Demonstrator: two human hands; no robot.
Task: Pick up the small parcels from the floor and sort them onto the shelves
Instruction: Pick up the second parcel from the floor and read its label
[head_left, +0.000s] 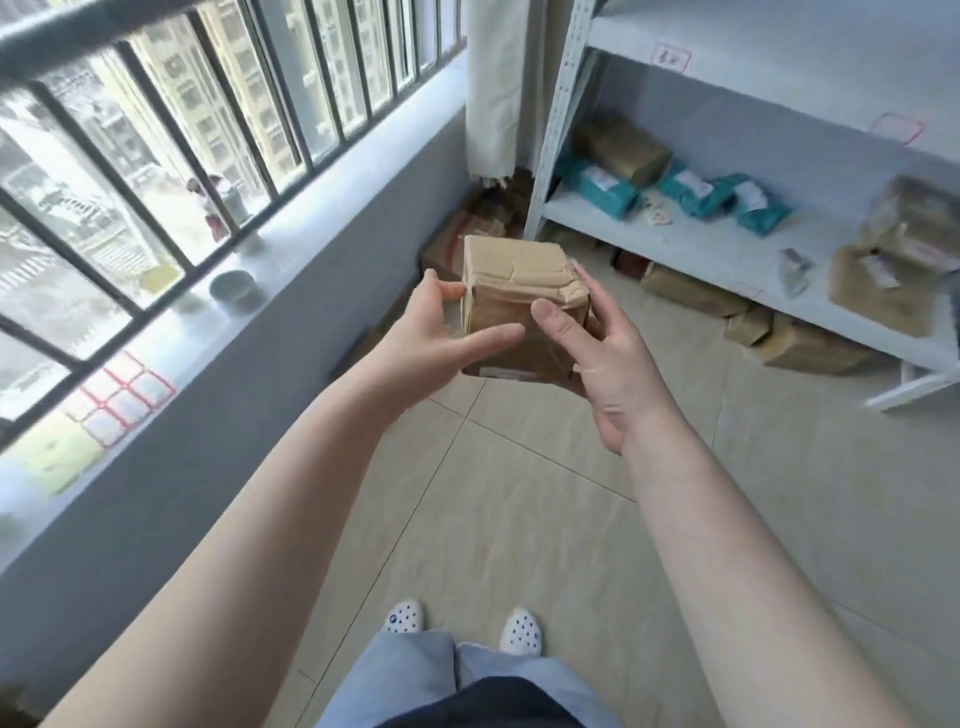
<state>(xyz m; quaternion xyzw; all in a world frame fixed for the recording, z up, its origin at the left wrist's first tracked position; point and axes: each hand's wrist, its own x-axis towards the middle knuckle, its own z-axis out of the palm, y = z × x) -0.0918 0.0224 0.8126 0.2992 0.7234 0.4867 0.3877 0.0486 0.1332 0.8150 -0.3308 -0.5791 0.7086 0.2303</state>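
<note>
The left hand (441, 338) and right hand (597, 358) clamp a small taped box (514, 296) between them, left thumb on the near face and fingers round the left edge, right thumb on the front with fingers wrapped behind the right side. The box hangs in the air above the floor (519, 493), well short of the shelf (701, 244) at the right.

To do this step well, I would keep both palms pressed on opposite sides, read the label on the box, then carry it right to a bare patch of shelf, clear of the teal bags (597, 189) and brown parcels (883, 275) already there.

The label near the box's lower edge is too blurred to read. The pink tags (671, 58) on the shelf edges are illegible as well, so I cannot tell which tier fits. More parcels under the shelf (691, 291) are partly hidden, and the shelf runs out of view at the right.
</note>
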